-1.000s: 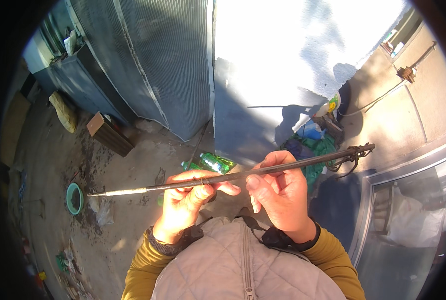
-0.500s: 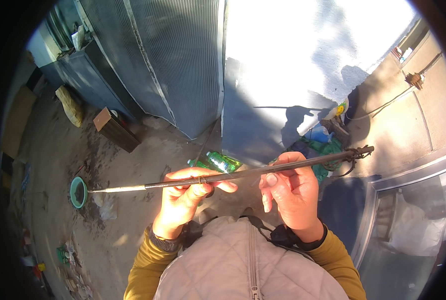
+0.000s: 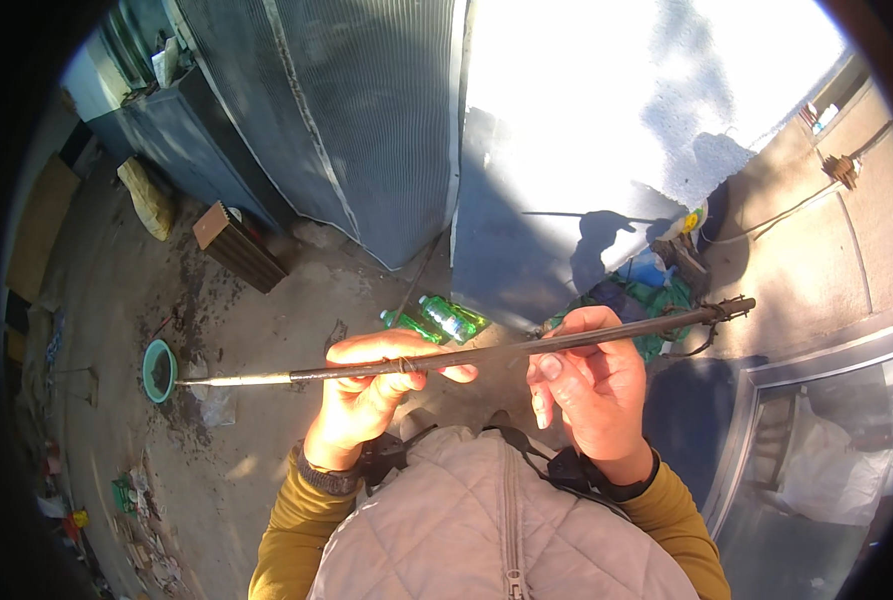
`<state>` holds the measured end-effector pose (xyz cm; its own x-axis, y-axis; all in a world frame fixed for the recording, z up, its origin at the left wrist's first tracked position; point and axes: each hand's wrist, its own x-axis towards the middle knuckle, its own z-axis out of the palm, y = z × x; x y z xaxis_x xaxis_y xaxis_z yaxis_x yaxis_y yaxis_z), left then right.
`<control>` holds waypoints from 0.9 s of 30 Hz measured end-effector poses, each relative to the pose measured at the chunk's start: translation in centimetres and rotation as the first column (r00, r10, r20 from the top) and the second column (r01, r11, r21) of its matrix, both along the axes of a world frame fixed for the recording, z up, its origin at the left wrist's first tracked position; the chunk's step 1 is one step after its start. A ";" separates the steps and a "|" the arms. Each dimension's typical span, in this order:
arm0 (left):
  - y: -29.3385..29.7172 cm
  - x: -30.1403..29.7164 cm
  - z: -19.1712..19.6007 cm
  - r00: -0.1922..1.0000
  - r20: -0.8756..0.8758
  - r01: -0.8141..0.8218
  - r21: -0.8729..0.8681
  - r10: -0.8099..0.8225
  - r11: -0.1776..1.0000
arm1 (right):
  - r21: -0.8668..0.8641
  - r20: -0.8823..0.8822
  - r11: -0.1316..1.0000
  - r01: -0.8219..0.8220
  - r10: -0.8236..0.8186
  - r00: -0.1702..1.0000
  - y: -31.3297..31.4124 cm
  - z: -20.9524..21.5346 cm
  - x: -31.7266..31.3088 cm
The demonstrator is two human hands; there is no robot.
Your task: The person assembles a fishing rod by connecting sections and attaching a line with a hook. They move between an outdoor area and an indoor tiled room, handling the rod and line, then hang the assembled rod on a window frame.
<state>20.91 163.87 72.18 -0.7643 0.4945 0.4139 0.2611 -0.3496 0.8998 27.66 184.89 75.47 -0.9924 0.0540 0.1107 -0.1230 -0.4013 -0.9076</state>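
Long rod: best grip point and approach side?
Grip the dark middle span of the long rod, from below, as the left hand and right hand do. It lies almost level; the pale left tip is thin, and the right end carries a fitting.

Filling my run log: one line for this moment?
left hand: grips thin rod | right hand: holds rod | rod: level

Dull dark metal rod (image 3: 486, 352), glossy green plastic bottles (image 3: 448, 318), rough concrete ground (image 3: 266, 330).
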 end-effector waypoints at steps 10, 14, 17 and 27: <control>-0.2 0.1 -1.5 0.986 0.160 -0.049 0.068 0.038 0.996 | 0.034 -0.002 0.999 -0.008 0.008 1.000 -0.1 0.0 0.1; -0.4 0.0 -1.8 0.986 0.167 -0.034 0.093 0.019 0.995 | 0.012 -0.001 1.000 -0.017 0.017 1.000 0.0 0.0 0.4; -0.6 0.0 -2.0 0.990 0.136 -0.044 0.094 0.031 0.995 | 0.013 -0.015 1.000 -0.020 0.020 1.000 0.2 0.1 0.6; -1.1 0.2 -1.8 0.999 0.030 -0.021 0.086 0.019 0.996 | 0.042 -0.006 0.999 0.035 -0.035 0.999 -0.4 0.1 1.2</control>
